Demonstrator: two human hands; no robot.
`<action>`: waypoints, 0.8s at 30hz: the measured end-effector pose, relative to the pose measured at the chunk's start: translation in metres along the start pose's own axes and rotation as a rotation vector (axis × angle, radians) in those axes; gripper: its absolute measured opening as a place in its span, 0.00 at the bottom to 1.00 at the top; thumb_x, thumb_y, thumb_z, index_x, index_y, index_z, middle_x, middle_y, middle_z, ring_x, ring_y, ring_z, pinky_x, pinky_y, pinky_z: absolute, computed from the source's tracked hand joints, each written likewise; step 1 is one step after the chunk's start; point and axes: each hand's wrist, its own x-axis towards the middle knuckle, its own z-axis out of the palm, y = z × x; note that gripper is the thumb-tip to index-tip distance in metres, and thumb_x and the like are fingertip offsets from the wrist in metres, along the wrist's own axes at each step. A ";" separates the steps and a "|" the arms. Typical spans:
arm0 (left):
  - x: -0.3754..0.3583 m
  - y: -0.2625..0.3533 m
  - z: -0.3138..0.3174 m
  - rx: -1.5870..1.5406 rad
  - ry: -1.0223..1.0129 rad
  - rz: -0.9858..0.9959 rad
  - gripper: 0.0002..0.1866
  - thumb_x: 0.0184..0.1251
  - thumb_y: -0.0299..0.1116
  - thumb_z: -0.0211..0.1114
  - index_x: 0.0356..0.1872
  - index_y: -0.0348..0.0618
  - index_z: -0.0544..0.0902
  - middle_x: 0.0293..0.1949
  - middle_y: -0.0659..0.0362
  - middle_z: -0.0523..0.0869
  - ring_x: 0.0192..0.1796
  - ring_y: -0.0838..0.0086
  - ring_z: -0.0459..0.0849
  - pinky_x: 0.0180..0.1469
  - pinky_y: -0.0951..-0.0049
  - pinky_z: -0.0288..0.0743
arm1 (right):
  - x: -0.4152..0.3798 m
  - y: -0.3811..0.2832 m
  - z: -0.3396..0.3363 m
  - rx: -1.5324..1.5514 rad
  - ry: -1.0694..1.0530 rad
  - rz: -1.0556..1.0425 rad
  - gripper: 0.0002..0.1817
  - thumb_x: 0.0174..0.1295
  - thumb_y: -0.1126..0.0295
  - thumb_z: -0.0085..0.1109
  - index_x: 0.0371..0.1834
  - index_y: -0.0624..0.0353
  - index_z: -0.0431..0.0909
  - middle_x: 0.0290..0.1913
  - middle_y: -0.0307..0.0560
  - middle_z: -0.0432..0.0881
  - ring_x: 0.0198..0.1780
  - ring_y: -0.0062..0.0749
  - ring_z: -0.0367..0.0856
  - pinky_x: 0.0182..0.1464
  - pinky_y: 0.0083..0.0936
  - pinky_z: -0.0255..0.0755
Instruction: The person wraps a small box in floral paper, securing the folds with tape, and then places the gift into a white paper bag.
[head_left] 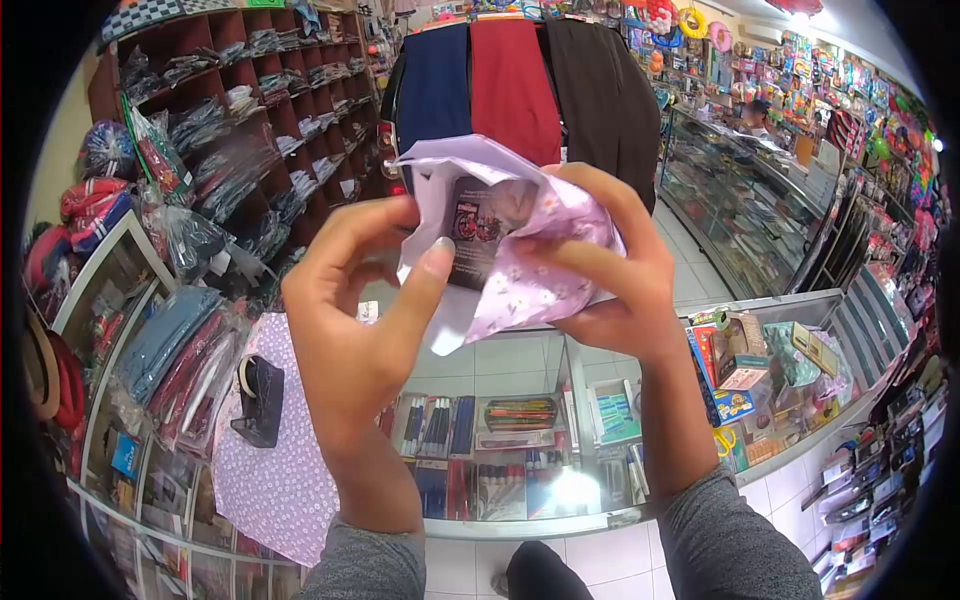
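Observation:
Both hands hold up a lilac floral paper packet [545, 290], its open end facing the camera. Inside it lies a dark box [480, 235] with printed lettering. My left hand [365, 310] has its thumb in the opening against the box and its fingers curled at the packet's left edge. My right hand [620, 265] grips the packet's right side, thumb pressed on a fold and fingers wrapped behind. Below is a glass counter [480, 370] with pens inside. Left of my forearm, a black tape dispenser [262, 400] stands on a floral paper sheet [275, 490].
Three folded cloths, blue [435, 85], red [515, 90] and dark brown [605, 100], hang ahead. Bagged clothes [185, 360] are piled at the left. Small boxes [740, 350] and yellow scissors [725, 442] lie right. A person [753, 118] is behind the far right counter.

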 end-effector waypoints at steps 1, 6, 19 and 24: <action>0.000 0.001 0.000 0.000 0.002 -0.002 0.17 0.63 0.27 0.78 0.51 0.31 0.88 0.46 0.54 0.90 0.43 0.80 0.85 0.45 0.79 0.76 | -0.001 0.000 0.002 0.002 -0.002 0.000 0.25 0.35 0.71 0.80 0.45 0.53 0.91 0.62 0.58 0.82 0.55 0.54 0.85 0.56 0.43 0.81; 0.003 0.003 -0.004 0.254 0.006 -0.274 0.09 0.63 0.24 0.77 0.40 0.29 0.89 0.30 0.59 0.92 0.30 0.83 0.85 0.35 0.79 0.77 | -0.001 -0.001 0.009 -0.034 -0.069 -0.059 0.23 0.35 0.72 0.79 0.42 0.54 0.90 0.61 0.58 0.83 0.54 0.53 0.86 0.52 0.42 0.81; 0.014 -0.020 -0.023 0.358 0.051 -0.262 0.07 0.65 0.25 0.76 0.40 0.31 0.91 0.28 0.56 0.92 0.29 0.82 0.86 0.34 0.79 0.76 | -0.001 -0.002 0.012 -0.072 -0.140 -0.086 0.25 0.33 0.73 0.77 0.42 0.54 0.88 0.60 0.55 0.83 0.53 0.51 0.86 0.50 0.41 0.82; 0.015 -0.012 -0.020 0.400 0.073 -0.272 0.09 0.68 0.28 0.76 0.42 0.31 0.90 0.31 0.60 0.92 0.32 0.86 0.85 0.38 0.82 0.76 | -0.004 -0.001 0.015 -0.065 -0.163 -0.062 0.25 0.32 0.74 0.78 0.42 0.54 0.89 0.61 0.55 0.83 0.54 0.51 0.86 0.52 0.41 0.82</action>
